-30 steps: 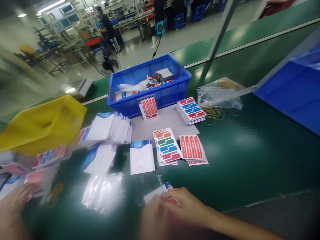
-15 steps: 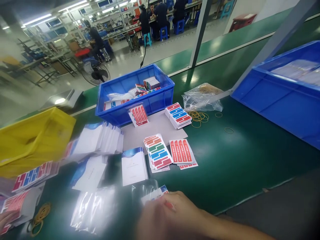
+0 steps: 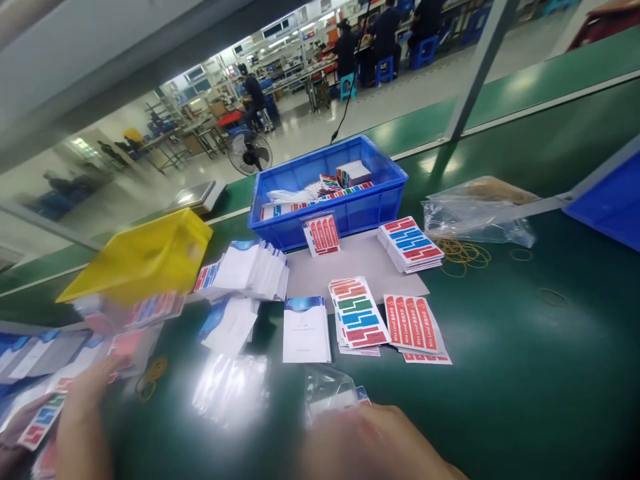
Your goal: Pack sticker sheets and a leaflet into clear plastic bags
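At the bottom centre my two hands meet over a clear plastic bag (image 3: 325, 383) with white and blue-and-red printed sheets (image 3: 363, 395) at its mouth. My right hand (image 3: 400, 437) is closed on the sheets. My left hand (image 3: 327, 443) is smeared by motion at the bag's lower end, its fingers unreadable. Just beyond lie a stack of white booklets with blue tops (image 3: 306, 333), a stack of multicoloured sticker sheets (image 3: 359, 315) and red sticker sheets (image 3: 416, 327). Empty-looking clear bags (image 3: 233, 387) lie to the left.
A blue bin (image 3: 330, 217) holds more sheets; a yellow bin (image 3: 145, 253) stands left. At the left edge a co-worker's hand (image 3: 103, 373) reaches over stacks. Rubber bands (image 3: 463, 257), a plastic bag (image 3: 480, 213) and a metal post (image 3: 480, 73) are to the right.
The view has swung left, so everything sits further right. The co-worker's arms now show more fully at the left. My hands stay together at the bag, whose open end stands up more.
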A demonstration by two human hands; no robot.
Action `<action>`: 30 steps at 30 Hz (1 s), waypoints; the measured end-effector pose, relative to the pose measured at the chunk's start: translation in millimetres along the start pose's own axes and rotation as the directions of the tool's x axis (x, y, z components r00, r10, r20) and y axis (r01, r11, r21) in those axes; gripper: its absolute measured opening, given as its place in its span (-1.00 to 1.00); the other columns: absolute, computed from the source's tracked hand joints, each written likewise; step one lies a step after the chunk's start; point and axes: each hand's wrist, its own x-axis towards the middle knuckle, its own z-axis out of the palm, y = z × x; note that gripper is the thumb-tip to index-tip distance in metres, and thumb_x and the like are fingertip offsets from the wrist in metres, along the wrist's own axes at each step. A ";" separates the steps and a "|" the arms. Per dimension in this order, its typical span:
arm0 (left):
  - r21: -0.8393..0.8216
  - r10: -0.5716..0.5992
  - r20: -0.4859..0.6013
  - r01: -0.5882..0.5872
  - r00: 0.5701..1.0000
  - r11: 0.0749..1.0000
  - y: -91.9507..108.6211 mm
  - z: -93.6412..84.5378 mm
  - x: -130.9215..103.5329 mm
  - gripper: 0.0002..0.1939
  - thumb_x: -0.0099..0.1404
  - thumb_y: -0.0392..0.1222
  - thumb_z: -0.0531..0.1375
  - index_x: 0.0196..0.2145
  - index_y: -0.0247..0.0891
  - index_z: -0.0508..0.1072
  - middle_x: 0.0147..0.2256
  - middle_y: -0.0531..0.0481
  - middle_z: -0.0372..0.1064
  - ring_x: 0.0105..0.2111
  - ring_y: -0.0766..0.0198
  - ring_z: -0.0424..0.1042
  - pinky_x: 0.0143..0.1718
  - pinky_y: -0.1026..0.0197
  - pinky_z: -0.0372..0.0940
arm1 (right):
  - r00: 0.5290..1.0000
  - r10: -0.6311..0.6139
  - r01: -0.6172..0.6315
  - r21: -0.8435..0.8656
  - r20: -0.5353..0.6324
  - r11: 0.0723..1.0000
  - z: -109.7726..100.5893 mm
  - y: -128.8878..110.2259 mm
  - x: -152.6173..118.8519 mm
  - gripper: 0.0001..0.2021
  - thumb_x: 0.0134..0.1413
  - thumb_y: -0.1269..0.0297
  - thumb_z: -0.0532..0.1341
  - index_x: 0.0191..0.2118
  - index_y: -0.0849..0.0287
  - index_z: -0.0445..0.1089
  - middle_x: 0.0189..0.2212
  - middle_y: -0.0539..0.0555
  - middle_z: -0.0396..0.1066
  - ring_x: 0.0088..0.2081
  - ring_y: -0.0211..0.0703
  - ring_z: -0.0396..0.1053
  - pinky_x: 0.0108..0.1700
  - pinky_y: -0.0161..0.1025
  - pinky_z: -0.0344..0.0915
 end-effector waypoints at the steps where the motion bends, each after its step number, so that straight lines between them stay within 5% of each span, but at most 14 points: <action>1: 0.016 -0.026 -0.019 0.027 0.999 1.000 -1.6 -2.3 0.0 -0.71 0.24 -0.30 0.05 -0.52 0.04 0.43 -0.59 0.08 0.33 -0.56 0.24 0.43 -0.52 0.24 0.41 | 1.000 0.002 -0.002 -0.006 0.006 1.000 -0.7 -1.1 0.0 -0.73 0.17 0.19 0.06 -0.45 0.17 0.39 -0.47 0.01 0.45 -0.41 -0.19 0.35 -0.40 -0.37 0.20; 7: 0.035 -0.079 -0.027 0.080 0.996 0.996 -4.3 -9.1 -3.0 -0.73 0.21 -0.31 0.06 -0.55 0.01 0.42 -0.60 0.06 0.28 -0.59 0.25 0.38 -0.58 0.24 0.35 | 0.999 -0.013 0.014 -0.029 0.031 0.999 -15.4 -11.0 -2.2 -0.74 0.16 0.19 0.07 -0.46 0.14 0.38 -0.48 0.01 0.45 -0.39 -0.15 0.39 -0.36 -0.34 0.25; 14: -0.003 -0.038 0.000 0.038 0.999 0.999 25.0 4.4 -5.3 -0.75 0.11 -0.38 0.09 -0.60 -0.06 0.38 -0.57 0.08 0.33 -0.54 0.27 0.42 -0.49 0.22 0.35 | 0.997 -0.045 0.050 -0.088 0.062 0.995 -30.7 -20.5 3.5 -0.66 0.25 0.13 -0.04 -0.48 0.13 0.29 -0.48 0.02 0.44 -0.42 -0.14 0.39 -0.35 -0.29 0.25; 19: -0.075 -0.108 -0.036 0.105 0.994 0.992 16.4 -21.3 9.2 -0.77 0.16 -0.36 0.05 -0.61 -0.16 0.26 -0.59 0.07 0.27 -0.56 0.35 0.35 -0.52 0.30 0.27 | 0.995 -0.051 0.058 -0.081 0.087 0.995 -32.8 -1.2 3.7 -0.66 0.24 0.07 -0.01 -0.44 0.11 0.32 -0.47 0.02 0.45 -0.40 -0.11 0.40 -0.34 -0.31 0.29; 25: -0.129 -0.258 -0.061 0.249 0.964 0.960 -2.7 -42.2 5.9 -0.73 0.21 -0.38 0.00 -0.61 -0.20 0.10 -0.59 0.09 0.09 -0.58 0.39 0.17 -0.55 0.30 0.10 | 0.993 -0.006 -0.002 -0.070 -0.122 0.998 -61.0 8.3 -14.3 -0.72 0.17 0.03 0.11 -0.29 0.10 0.44 -0.31 0.07 0.51 -0.24 -0.02 0.45 -0.20 -0.28 0.36; 30: -0.147 -0.242 -0.035 0.234 0.970 0.961 4.0 -31.7 6.3 -0.72 0.23 -0.34 0.03 -0.60 -0.21 0.09 -0.59 0.12 0.06 -0.60 0.42 0.13 -0.55 0.33 0.07 | 0.911 0.015 -0.018 -0.003 -0.411 1.000 -84.7 -10.8 -46.2 -0.71 0.15 0.06 0.16 -0.13 0.09 0.47 -0.20 0.12 0.52 -0.27 -0.03 0.48 -0.21 -0.25 0.44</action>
